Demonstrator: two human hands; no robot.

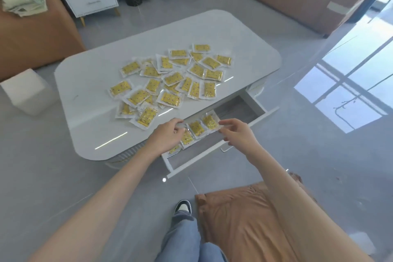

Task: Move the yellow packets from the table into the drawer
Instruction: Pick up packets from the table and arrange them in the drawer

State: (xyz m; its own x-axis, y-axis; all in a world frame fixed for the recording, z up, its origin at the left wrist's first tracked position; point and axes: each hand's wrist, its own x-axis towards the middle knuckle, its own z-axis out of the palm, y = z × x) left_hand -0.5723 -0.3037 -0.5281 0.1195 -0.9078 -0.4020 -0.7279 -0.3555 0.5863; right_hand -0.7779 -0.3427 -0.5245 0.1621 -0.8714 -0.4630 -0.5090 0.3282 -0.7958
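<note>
Packets (170,78), yellow inside clear crinkled film and printed too small to read, lie heaped on a glossy white table (89,83) with rounded corners, standing on polished grey floor tiles (63,176). Below its near edge the drawer (240,112), white-walled with a grey woodgrain bottom, stands pulled out. Over it the left hand (168,134) and right hand (238,132) each pinch one end of an overlapping packet row (197,127).
</note>
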